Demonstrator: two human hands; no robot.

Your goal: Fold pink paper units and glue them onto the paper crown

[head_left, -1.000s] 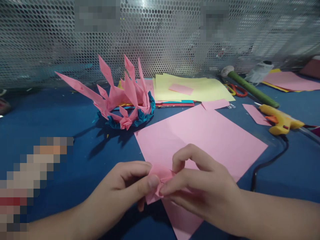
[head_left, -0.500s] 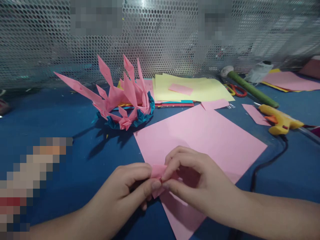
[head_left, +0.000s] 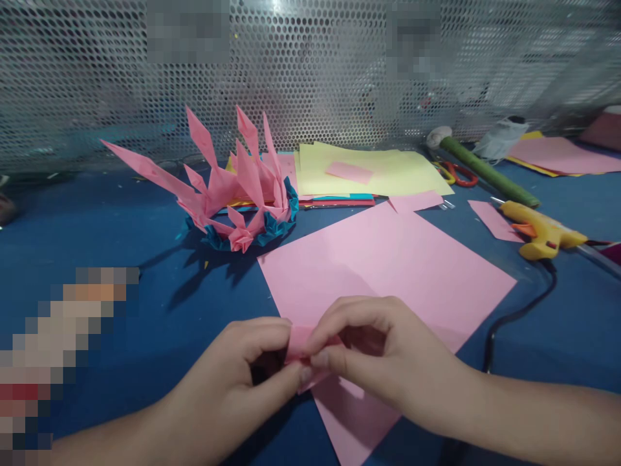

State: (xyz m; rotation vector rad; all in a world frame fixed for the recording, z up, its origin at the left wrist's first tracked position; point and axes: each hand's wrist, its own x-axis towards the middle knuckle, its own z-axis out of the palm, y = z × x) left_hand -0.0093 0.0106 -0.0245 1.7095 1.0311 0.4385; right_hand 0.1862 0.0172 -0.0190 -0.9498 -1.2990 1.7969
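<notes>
Between both hands is a small folded piece of pink paper point(head_left: 299, 342), partly covered by fingers. My left hand point(head_left: 252, 362) pinches its left side, thumb in front and fingers behind. From the right, my right hand point(head_left: 373, 349) grips it between thumb and index finger, the fingertips close to my left thumb. Under the hands lies a large pink paper sheet point(head_left: 412, 265), turned like a diamond on the blue table point(head_left: 121, 349). Beyond my left hand stands a pink folded-paper crown point(head_left: 218, 184) with pointed spikes and a blue crumpled-paper base.
Behind are a stack of yellow paper point(head_left: 388, 168), red-handled scissors point(head_left: 463, 176) and a green stick point(head_left: 490, 169). At right lie a yellow glue gun point(head_left: 543, 226), its black cord point(head_left: 504, 320) and a pink paper strip point(head_left: 492, 220). A perforated metal screen point(head_left: 310, 84) borders the back.
My right fingertips have shifted slightly left and down along the folded pink paper. The left hand stays almost in place, and the view has moved a little.
</notes>
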